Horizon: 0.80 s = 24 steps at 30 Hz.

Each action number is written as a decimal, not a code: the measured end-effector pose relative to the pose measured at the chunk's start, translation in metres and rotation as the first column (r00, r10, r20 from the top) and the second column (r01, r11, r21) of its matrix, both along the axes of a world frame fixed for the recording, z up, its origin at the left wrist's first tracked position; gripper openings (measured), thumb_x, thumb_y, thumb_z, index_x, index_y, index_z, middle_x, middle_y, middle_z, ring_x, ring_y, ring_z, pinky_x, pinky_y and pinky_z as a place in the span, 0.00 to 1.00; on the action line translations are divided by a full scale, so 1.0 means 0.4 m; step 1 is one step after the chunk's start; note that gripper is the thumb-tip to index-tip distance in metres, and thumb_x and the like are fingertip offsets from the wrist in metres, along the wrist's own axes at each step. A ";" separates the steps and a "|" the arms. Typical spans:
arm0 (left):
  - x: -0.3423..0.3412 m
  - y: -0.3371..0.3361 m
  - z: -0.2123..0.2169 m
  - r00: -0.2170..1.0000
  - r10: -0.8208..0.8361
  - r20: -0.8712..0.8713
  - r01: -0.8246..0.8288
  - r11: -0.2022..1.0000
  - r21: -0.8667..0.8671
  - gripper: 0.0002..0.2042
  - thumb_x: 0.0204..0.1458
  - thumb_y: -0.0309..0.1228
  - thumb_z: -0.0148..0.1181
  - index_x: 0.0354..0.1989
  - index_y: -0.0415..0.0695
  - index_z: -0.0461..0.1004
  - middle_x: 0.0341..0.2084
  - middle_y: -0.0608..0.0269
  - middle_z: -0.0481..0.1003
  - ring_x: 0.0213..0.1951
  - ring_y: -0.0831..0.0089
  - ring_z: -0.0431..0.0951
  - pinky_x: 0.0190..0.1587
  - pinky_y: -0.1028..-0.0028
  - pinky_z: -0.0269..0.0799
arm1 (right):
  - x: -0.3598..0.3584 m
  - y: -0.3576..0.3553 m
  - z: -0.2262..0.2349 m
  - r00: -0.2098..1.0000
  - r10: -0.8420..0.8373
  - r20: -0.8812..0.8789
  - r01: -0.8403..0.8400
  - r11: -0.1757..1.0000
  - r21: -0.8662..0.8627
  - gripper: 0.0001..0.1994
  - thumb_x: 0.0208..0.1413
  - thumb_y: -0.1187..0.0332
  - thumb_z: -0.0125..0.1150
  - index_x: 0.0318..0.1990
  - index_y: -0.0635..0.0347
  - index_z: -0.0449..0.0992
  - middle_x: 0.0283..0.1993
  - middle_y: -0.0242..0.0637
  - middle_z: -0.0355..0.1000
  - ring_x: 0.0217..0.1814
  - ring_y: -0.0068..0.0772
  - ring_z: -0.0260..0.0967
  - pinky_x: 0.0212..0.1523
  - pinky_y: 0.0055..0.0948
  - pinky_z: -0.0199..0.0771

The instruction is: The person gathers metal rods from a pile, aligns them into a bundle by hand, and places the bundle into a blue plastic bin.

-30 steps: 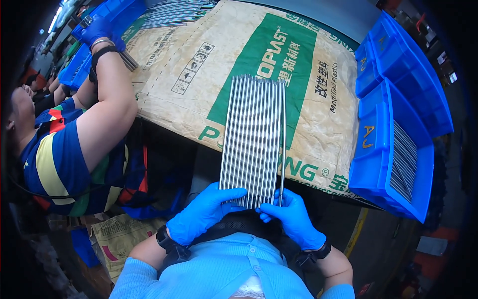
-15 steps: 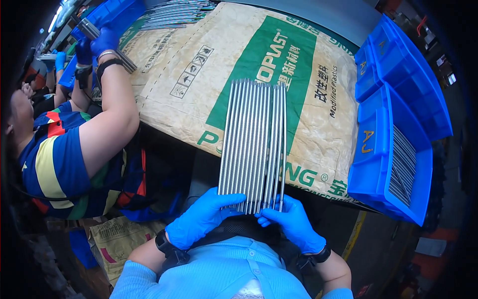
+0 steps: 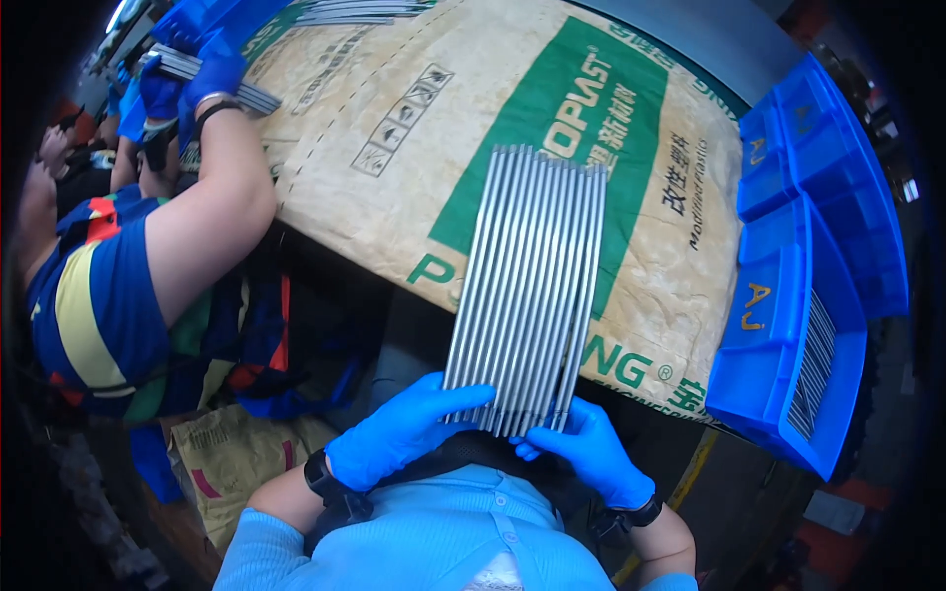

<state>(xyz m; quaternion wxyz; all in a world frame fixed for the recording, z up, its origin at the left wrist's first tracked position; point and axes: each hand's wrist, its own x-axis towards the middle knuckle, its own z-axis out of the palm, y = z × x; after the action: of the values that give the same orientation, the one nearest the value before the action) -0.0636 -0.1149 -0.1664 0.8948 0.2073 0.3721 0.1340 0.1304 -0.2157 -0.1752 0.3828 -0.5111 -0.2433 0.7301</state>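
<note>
Several slim silvery metal rods [image 3: 527, 295] lie side by side in a flat row between my hands, their far ends over the sack on the table. My left hand [image 3: 409, 419], in a blue glove, is closed on the near left end, its thumb across the top of the rods. At the near right corner my right hand [image 3: 589, 448], gloved too, pinches the rods' ends, the thumb pointing left. The fingers beneath the rods are mostly hidden. The row looks close-set, with a small gap by the rightmost rods.
A paper sack [image 3: 394, 222] with a green band covers the table. At its right edge stands a blue bin [image 3: 759, 364] holding rods, with another blue bin [image 3: 838, 187] behind. On the left a co-worker's gloved hand [image 3: 212, 74] holds rods. More rods [image 3: 360, 12] lie at the back.
The rods on the right, fanned apart earlier, have come closer to the others. My view has shifted, so the table and bins sit farther right and lower. The co-worker's hands have moved slightly.
</note>
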 end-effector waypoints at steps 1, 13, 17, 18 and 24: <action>-0.002 0.004 -0.002 1.000 0.015 -0.014 -0.015 1.000 -0.024 0.20 0.52 0.32 0.54 0.52 0.34 0.64 0.45 0.54 0.72 0.45 0.68 0.73 0.50 0.69 0.68 | 0.004 0.008 -0.004 1.000 0.015 -0.008 -0.015 1.000 -0.009 0.16 0.54 0.73 0.53 0.49 0.71 0.65 0.41 0.48 0.72 0.37 0.35 0.73 0.37 0.31 0.77; 0.015 0.059 -0.081 0.925 0.140 0.354 -0.034 0.957 -0.290 0.21 0.54 0.35 0.52 0.52 0.35 0.64 0.45 0.51 0.72 0.44 0.65 0.75 0.47 0.68 0.71 | -0.008 -0.010 0.002 0.976 -0.211 -0.057 0.215 0.974 0.071 0.21 0.63 0.60 0.37 0.55 0.69 0.59 0.45 0.48 0.69 0.43 0.39 0.72 0.39 0.35 0.78; 0.068 0.057 -0.067 0.934 -0.024 0.356 0.089 0.981 -0.170 0.22 0.54 0.34 0.51 0.55 0.35 0.62 0.45 0.47 0.71 0.46 0.61 0.74 0.47 0.64 0.72 | -0.035 0.014 0.028 0.993 -0.119 -0.009 0.119 0.993 0.022 0.23 0.63 0.56 0.36 0.55 0.67 0.60 0.45 0.49 0.70 0.39 0.42 0.73 0.34 0.34 0.78; 0.080 0.048 -0.062 0.928 -0.079 0.363 0.137 0.981 -0.136 0.21 0.53 0.33 0.52 0.53 0.35 0.63 0.45 0.47 0.71 0.44 0.61 0.75 0.45 0.65 0.73 | -0.049 0.014 0.022 0.997 -0.078 -0.020 0.078 0.997 0.018 0.22 0.63 0.56 0.36 0.54 0.67 0.61 0.44 0.49 0.70 0.38 0.41 0.74 0.33 0.34 0.78; 0.069 0.023 -0.043 0.945 -0.229 0.232 0.219 0.973 0.067 0.18 0.53 0.31 0.51 0.50 0.35 0.65 0.35 0.51 0.74 0.38 0.62 0.77 0.40 0.68 0.75 | -0.071 0.003 -0.006 0.985 0.122 0.119 -0.134 0.986 0.097 0.18 0.63 0.60 0.40 0.51 0.66 0.64 0.39 0.46 0.72 0.34 0.39 0.75 0.32 0.31 0.77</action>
<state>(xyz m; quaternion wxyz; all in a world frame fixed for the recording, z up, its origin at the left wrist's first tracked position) -0.0362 -0.1057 -0.1835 0.9381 0.2484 0.2332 0.0628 0.1019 -0.2145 -0.1775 0.3469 -0.5139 -0.3349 0.7095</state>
